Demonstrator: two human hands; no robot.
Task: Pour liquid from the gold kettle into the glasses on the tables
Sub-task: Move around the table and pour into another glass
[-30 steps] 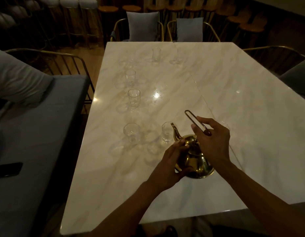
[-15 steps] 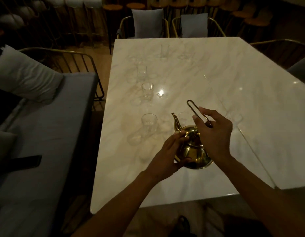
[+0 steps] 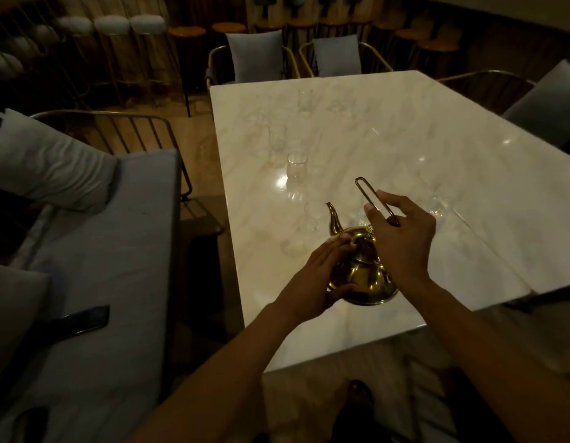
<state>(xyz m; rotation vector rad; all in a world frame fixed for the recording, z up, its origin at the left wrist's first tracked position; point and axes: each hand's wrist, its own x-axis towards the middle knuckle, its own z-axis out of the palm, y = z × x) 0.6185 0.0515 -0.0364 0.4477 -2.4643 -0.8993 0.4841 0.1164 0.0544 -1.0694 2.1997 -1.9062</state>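
Two cushions on a grey bench at far left, a dark phone lying flat on the seat. Further right, a marble table bearing a row of clear glasses: far glass, faint second glass, third glass, near glass just beside the spout. Near the table's front edge, the gold kettle, spout aimed at the near glass. Left hand cupped against the kettle's side, fingertips pressing the lid, thumb at the base. Right hand pinching the thin looped handle between thumb and fingers. Another glass just beyond the right hand.
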